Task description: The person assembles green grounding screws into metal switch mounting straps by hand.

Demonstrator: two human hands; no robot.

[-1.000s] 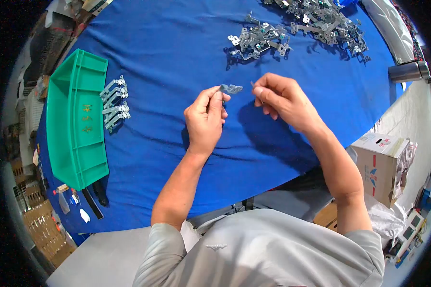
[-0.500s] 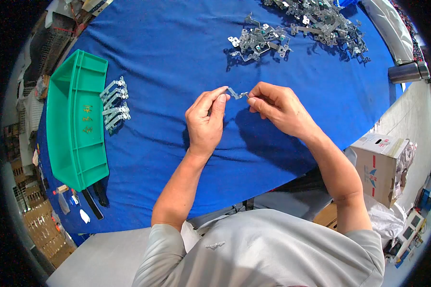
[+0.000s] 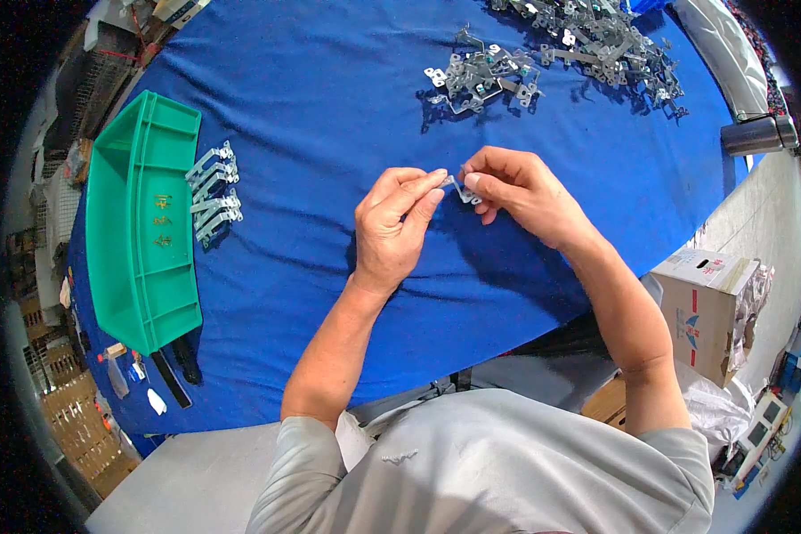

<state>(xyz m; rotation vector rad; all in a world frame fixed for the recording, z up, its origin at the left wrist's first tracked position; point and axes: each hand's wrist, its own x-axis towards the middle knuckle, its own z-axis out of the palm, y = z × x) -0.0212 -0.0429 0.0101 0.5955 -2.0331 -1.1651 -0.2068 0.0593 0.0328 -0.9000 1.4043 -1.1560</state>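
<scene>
My left hand pinches one end of a small bent metal bracket between thumb and fingertips. The fingers of my right hand close on its other end, partly hiding it. Both hands are raised over the blue cloth. To the left, several similar brackets lie in a row beside the green bin. Beyond my hands sits a small heap of metal parts, with a larger pile of them farther right.
A steel flask lies at the right edge of the blue-covered table. Below it on the right stands a cardboard box. A black strip and small items lie near the bin's lower end.
My left hand has shifted slightly right, closer to my right hand. The bracket is turned and now hangs lower, nearer the right fingers.
</scene>
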